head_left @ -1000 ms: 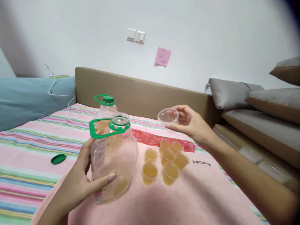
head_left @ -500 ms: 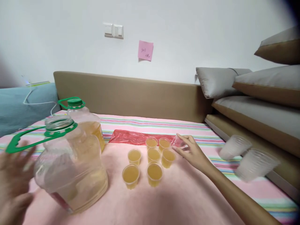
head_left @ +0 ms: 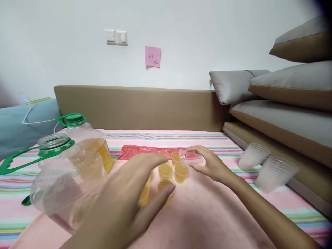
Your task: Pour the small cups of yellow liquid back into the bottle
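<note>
Clear plastic cup (head_left: 191, 157), tilted, clamped in right hand (head_left: 214, 166).
Cup is at far edge of pink cloth (head_left: 207, 211), beside filled cups (head_left: 181, 173); left hand (head_left: 124, 193), thumb and fingers apart, is near them; uncapped jug (head_left: 57, 183) stands left.

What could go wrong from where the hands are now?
The open left hand overlaps the filled cups in view, so a brush of the fingers might tip one.

The right hand holds a clear plastic cup on its side, close beside the filled ones; it could knock a rim.

The front jug has no cap on, so a bump from the left forearm might spill liquid.
</note>
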A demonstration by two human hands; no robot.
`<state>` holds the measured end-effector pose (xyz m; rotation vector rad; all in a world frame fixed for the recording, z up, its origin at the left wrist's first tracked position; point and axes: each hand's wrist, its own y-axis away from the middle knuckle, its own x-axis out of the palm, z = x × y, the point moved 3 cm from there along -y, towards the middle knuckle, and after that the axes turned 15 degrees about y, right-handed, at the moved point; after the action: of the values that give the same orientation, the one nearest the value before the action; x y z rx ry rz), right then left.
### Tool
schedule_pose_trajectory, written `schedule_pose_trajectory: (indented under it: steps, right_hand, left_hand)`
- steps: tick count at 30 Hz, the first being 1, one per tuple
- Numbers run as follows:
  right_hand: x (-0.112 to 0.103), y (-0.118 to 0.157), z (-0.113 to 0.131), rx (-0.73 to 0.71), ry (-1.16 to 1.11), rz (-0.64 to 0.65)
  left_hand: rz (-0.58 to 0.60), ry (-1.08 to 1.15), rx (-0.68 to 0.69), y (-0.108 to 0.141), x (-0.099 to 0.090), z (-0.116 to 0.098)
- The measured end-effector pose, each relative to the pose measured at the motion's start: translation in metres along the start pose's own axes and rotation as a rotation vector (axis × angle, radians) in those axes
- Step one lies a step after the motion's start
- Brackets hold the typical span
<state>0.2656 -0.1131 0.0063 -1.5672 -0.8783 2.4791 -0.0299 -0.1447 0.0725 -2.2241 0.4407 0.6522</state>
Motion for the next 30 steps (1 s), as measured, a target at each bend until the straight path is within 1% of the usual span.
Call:
schedule_pose_trajectory:
  steps: [2,3,5,6,7,9,13,16,18,19,21,24,30]
  right_hand:
    - [-0.001,-0.002,0.002,-0.053,-0.006,0.007]
    - [0.000,-0.003,0.003,-0.072,-0.012,0.005]
    - [0.002,-0.005,0.002,-0.095,-0.027,-0.005]
    - [0.003,-0.006,0.001,-0.102,-0.034,-0.011]
    - [0.004,-0.006,0.000,-0.107,-0.042,-0.019]
    - [0.004,-0.007,-0.003,-0.110,-0.057,-0.031]
    - [0.005,-0.006,-0.009,-0.067,-0.080,-0.092]
    - [0.008,-0.002,-0.015,0.080,-0.143,-0.173]
    - [0.012,0.000,-0.017,0.171,-0.246,-0.197]
    - [0.014,0.000,-0.018,0.192,-0.291,-0.203]
    - [0.014,0.000,-0.016,0.170,-0.298,-0.211]
    - [0.012,-0.001,-0.014,0.113,-0.212,-0.204]
    - [0.011,0.000,-0.011,0.092,-0.178,-0.213]
  left_hand:
    - [0.182,-0.063,0.001,-0.024,0.031,0.010]
    - [0.237,-0.074,-0.031,-0.036,0.046,0.019]
    - [0.290,-0.075,-0.072,-0.058,0.074,0.037]
    - [0.306,-0.073,-0.088,-0.066,0.085,0.044]
    - [0.317,-0.070,-0.103,-0.072,0.094,0.050]
    - [0.325,-0.063,-0.129,-0.079,0.105,0.057]
    - [0.304,-0.025,-0.153,-0.083,0.113,0.063]
    - [0.259,0.015,-0.186,-0.083,0.114,0.066]
    - [0.236,0.037,-0.215,-0.082,0.114,0.068]
    - [0.232,0.046,-0.226,-0.082,0.114,0.069]
    - [0.227,0.056,-0.240,-0.081,0.114,0.069]
    - [0.227,0.054,-0.249,-0.080,0.114,0.069]
    - [0.229,0.045,-0.241,-0.080,0.114,0.072]
